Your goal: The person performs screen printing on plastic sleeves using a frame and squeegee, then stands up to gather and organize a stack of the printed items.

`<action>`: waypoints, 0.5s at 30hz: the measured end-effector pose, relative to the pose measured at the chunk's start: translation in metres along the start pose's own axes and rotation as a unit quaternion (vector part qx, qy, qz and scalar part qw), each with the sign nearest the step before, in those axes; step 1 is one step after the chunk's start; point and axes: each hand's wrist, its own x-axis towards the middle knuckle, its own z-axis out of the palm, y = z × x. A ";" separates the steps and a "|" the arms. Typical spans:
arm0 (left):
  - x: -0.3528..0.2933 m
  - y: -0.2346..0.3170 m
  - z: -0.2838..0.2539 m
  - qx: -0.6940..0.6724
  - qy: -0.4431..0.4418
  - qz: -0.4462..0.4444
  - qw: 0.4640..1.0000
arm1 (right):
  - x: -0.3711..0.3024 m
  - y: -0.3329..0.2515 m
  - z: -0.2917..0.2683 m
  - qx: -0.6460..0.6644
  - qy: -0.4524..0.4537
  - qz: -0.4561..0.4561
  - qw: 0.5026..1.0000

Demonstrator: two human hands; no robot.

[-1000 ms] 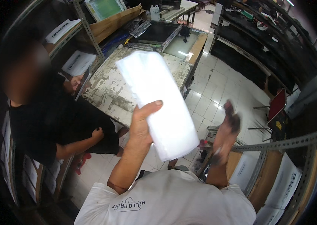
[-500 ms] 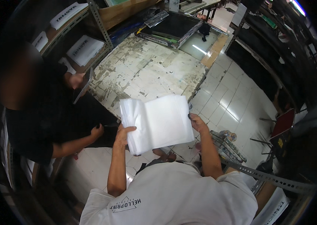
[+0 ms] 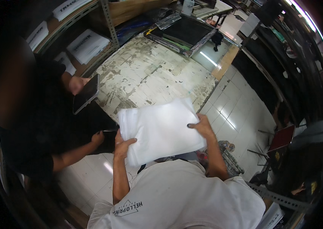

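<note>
A stack of white, slightly glossy sheets or flat plastic bags (image 3: 165, 129) is held in front of my body, over the near end of the worn table. My left hand (image 3: 124, 146) clasps its left edge, thumb on top and fingers underneath. At the opposite edge my right hand (image 3: 202, 126) pinches the stack, its dark-tipped thumb lying on the upper face. Along the left side several folded layers show. The stack covers the fingers beneath it.
The paint-worn table (image 3: 150, 72) carries a dark framed screen (image 3: 180, 34) at its far end. At left, a person in black holds a flat dark device (image 3: 86, 94). Shelves with white packs (image 3: 88, 45) stand behind. A red-seated chair (image 3: 282, 138) is at right.
The stack has come slightly nearer my body and tilted, its right side higher. My right thumb now shows on top of it. The person's device has turned more face-on.
</note>
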 end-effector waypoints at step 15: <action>0.169 0.022 0.123 0.190 0.220 -0.009 0.957 | 0.275 -0.047 -0.054 -0.334 -0.036 -0.155 0.929</action>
